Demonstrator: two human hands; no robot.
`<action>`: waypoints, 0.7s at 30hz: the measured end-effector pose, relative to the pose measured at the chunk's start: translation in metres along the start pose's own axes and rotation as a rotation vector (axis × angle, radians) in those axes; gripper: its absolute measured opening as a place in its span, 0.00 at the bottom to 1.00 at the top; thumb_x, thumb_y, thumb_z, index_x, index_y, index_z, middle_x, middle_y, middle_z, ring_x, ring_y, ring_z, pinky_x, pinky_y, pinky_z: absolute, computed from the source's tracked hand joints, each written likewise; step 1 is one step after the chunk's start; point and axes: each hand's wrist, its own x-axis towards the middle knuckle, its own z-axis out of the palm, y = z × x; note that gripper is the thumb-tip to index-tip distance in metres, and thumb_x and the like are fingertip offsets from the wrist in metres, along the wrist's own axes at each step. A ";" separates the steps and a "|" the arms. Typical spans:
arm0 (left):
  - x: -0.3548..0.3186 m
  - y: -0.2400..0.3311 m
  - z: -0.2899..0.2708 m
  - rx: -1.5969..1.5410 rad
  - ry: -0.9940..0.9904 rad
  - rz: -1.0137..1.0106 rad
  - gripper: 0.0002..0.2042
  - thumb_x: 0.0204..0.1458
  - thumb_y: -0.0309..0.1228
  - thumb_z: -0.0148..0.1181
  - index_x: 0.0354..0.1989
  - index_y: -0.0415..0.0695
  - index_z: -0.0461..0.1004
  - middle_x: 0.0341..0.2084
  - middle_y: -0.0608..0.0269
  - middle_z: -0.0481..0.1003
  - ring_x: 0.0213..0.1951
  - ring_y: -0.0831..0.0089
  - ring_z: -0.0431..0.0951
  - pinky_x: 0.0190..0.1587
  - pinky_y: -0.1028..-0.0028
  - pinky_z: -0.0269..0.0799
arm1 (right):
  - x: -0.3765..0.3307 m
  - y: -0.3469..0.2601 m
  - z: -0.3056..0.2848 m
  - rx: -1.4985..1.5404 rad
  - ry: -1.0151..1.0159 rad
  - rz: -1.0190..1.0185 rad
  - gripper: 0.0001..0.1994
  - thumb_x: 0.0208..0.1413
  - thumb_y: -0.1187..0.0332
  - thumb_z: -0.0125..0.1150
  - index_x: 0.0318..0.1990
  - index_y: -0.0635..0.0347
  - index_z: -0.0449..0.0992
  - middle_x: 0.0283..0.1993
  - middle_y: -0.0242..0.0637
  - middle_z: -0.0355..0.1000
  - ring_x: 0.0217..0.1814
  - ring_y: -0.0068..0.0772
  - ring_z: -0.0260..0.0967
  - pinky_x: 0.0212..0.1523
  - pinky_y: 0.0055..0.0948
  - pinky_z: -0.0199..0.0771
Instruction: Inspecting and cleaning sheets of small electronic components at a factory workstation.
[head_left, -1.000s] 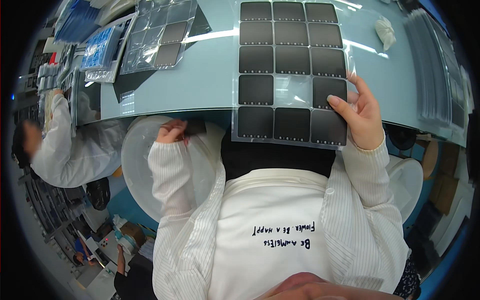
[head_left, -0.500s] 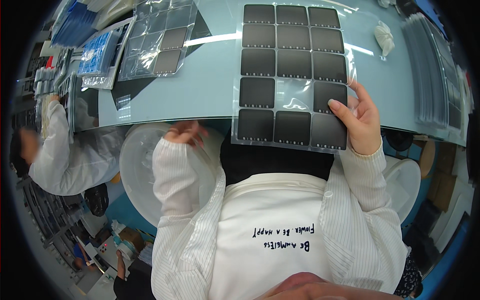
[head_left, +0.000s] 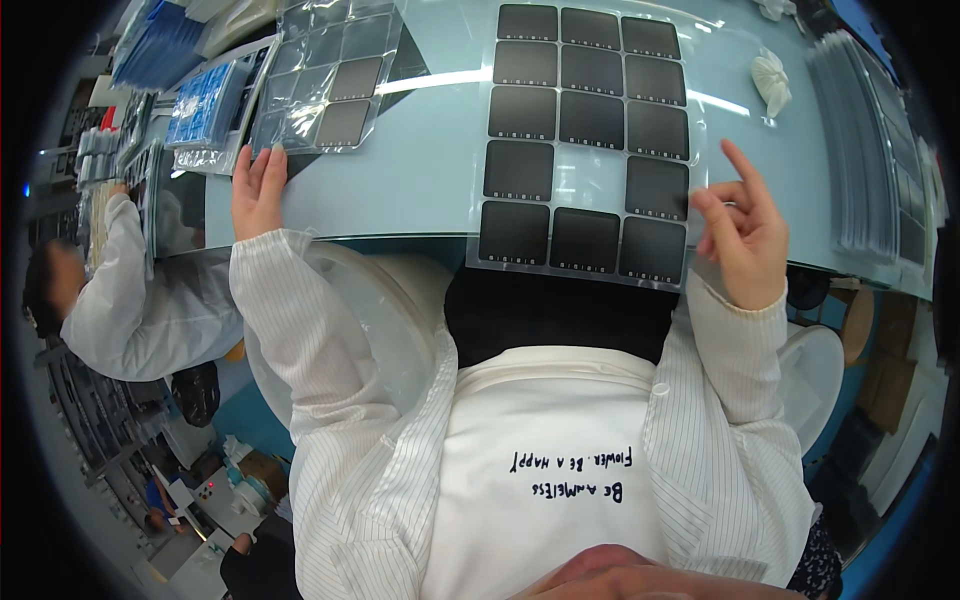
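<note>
A clear plastic sheet (head_left: 588, 217) lies in front of me with its near end over the table edge. Dark grey, round-cornered square cards (head_left: 515, 232) sit in it in three columns; one middle spot shows only clear plastic. My right hand (head_left: 745, 230) is just beside the sheet's right edge, index finger stretched and the others loosely bent, holding nothing. At the left, my left hand (head_left: 260, 195) has its fingers extended by the near edge of a second clear pocket sheet (head_left: 300, 100). That sheet carries two dark cards (head_left: 345, 122) in its right column; its other visible pockets look clear.
Blue packs (head_left: 205, 105) stand at the far left. A knotted white bag (head_left: 771, 82) lies to the right, before a tall stack of clear sleeves (head_left: 860, 150). Below the table is a large translucent bin (head_left: 340, 310). A co-worker's white sleeve (head_left: 130, 300) is at the left.
My right hand has let go of the card sheet, which now lies flatter on the table. My left hand has moved up and left from below the edge to the second sheet.
</note>
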 end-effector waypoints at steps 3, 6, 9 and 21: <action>0.017 0.007 0.010 -0.315 -0.076 -0.064 0.37 0.53 0.35 0.65 0.66 0.35 0.52 0.55 0.53 0.69 0.55 0.70 0.69 0.55 0.73 0.64 | -0.002 0.004 -0.022 -0.086 0.086 -0.051 0.24 0.59 0.75 0.56 0.63 0.64 0.63 0.36 0.33 0.74 0.19 0.10 0.60 0.18 0.11 0.56; 0.017 0.021 0.028 -0.081 -0.019 -0.030 0.34 0.51 0.37 0.66 0.64 0.38 0.59 0.52 0.55 0.71 0.50 0.68 0.72 0.56 0.71 0.64 | -0.003 -0.002 -0.032 -0.094 0.120 -0.050 0.22 0.59 0.75 0.56 0.61 0.64 0.66 0.36 0.33 0.74 0.20 0.10 0.60 0.19 0.10 0.56; 0.023 0.012 0.038 0.870 0.043 0.322 0.39 0.50 0.57 0.59 0.62 0.39 0.62 0.59 0.49 0.65 0.61 0.57 0.61 0.63 0.63 0.54 | -0.007 -0.008 -0.039 -0.100 0.176 -0.043 0.18 0.59 0.73 0.58 0.57 0.64 0.70 0.36 0.33 0.74 0.21 0.11 0.61 0.21 0.11 0.58; 0.006 0.005 0.049 0.587 0.132 0.360 0.21 0.57 0.45 0.57 0.54 0.46 0.74 0.51 0.56 0.74 0.55 0.65 0.70 0.56 0.65 0.63 | -0.006 -0.022 -0.030 -0.087 0.131 -0.105 0.15 0.57 0.75 0.59 0.52 0.65 0.74 0.34 0.33 0.74 0.22 0.12 0.61 0.23 0.13 0.63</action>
